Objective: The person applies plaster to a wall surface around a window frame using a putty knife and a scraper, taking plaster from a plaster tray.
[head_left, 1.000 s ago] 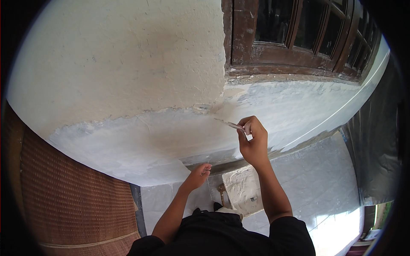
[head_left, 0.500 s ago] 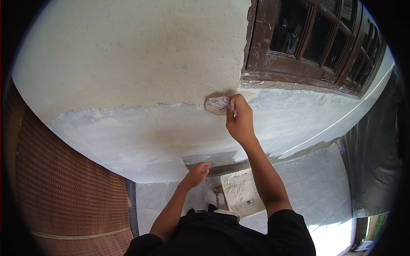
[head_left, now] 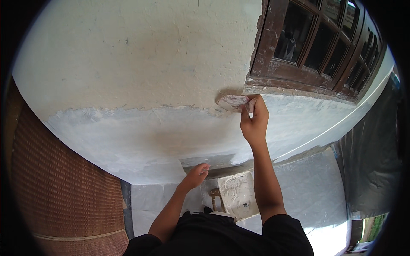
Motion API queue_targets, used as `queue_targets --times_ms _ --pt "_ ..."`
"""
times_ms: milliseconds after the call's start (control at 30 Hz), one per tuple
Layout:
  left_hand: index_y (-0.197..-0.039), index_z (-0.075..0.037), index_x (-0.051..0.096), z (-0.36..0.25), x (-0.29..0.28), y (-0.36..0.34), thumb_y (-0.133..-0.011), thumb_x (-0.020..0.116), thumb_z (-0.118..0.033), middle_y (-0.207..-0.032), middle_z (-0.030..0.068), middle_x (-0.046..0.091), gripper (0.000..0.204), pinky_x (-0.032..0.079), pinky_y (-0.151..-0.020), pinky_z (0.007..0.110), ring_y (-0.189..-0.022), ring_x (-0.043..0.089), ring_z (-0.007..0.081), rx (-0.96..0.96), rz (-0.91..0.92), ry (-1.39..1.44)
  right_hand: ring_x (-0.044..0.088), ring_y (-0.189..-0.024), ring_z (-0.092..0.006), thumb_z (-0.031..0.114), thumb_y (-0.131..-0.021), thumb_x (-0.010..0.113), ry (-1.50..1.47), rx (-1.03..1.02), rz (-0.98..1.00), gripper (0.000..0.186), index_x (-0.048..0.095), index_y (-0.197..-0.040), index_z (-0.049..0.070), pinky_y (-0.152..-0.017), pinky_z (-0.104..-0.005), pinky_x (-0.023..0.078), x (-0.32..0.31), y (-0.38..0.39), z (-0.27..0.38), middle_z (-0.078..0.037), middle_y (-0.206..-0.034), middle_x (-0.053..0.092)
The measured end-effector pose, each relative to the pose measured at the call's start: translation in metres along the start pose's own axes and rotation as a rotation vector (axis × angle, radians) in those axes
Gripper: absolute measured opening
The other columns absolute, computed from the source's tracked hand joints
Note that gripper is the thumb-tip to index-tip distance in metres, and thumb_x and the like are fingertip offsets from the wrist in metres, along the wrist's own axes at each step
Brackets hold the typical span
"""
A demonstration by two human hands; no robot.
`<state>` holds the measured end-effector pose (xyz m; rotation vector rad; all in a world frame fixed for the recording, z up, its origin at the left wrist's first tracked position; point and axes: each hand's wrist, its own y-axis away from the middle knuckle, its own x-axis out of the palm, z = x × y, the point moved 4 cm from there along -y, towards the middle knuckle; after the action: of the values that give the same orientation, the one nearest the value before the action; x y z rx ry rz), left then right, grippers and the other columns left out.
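Note:
My right hand [head_left: 256,117] is closed on a flat scraper [head_left: 232,102] smeared with whitish putty. The scraper lies against the wall [head_left: 141,81], just below and left of the window's lower corner, where the cream paint meets a pale grey-white band. Thumb and fingers pinch its right end. Lower and to the left, my left hand [head_left: 197,176] hangs in front of the wall's foot, fingers loosely curled, with nothing visible in it. Below and to its right, a putty-coated tray [head_left: 237,185] sits on the floor.
A brown wooden window [head_left: 299,51] with small panes fills the upper right. Woven brown matting [head_left: 68,179] stands at the left, and a dark sheet [head_left: 371,149] hangs at the right. Beside the tray is a brownish handle-shaped object [head_left: 215,198]. Grey sheeting [head_left: 299,183] covers the floor.
My right hand and the scraper have shifted a little to the right along the wall, closer under the window corner. The left hand stays nearly still. The view has shifted slightly.

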<state>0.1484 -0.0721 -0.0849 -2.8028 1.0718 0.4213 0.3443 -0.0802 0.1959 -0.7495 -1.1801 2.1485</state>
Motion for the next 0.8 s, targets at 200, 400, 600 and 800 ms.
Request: queue_targets --times_ms 200,400,600,800 --pt "-0.127 -0.002 0.053 0.001 -0.001 -0.004 -0.096 0.052 -0.012 -0.123 0.0133 0.061 0.032 0.046 -0.096 0.035 -0.112 0.059 0.023 -0.026 0.036 0.01 0.052 -0.075 -0.0266 -0.017 -0.075 0.058 0.028 -0.001 0.047 0.033 0.034 -0.076 0.005 -0.071 -0.0259 0.042 0.009 0.008 -0.006 -0.014 -0.084 0.052" --pt "-0.127 -0.003 0.053 -0.001 -0.002 -0.005 -0.096 0.052 -0.013 -0.122 0.0127 0.061 0.033 0.046 -0.095 0.035 -0.112 0.059 0.0227 -0.06 0.055 -0.04 0.054 -0.079 -0.0288 -0.016 -0.075 0.059 0.001 -0.03 0.085 0.033 0.034 -0.075 0.005 -0.075 -0.0268 0.042 0.014 0.012 -0.005 -0.015 -0.086 0.053" --pt "-0.127 -0.003 0.053 0.002 -0.007 -0.007 -0.096 0.052 -0.012 -0.122 0.012 0.06 0.032 0.046 -0.096 0.035 -0.113 0.058 0.022 -0.051 0.04 -0.018 0.056 -0.077 -0.031 -0.017 -0.072 0.057 -0.027 0.024 -0.088 0.031 0.036 -0.072 0.004 -0.072 -0.0282 0.045 -0.002 0.008 -0.012 -0.015 -0.086 0.055" --pt "-0.126 -0.003 0.053 0.001 -0.006 -0.013 -0.096 0.053 -0.011 -0.121 0.0114 0.061 0.031 0.046 -0.096 0.035 -0.113 0.058 0.0218 -0.013 0.054 -0.021 0.054 -0.075 -0.0294 -0.017 -0.073 0.057 0.012 -0.023 -0.034 0.03 0.036 -0.072 0.003 -0.072 -0.0286 0.045 0.001 0.004 -0.013 -0.016 -0.088 0.055"
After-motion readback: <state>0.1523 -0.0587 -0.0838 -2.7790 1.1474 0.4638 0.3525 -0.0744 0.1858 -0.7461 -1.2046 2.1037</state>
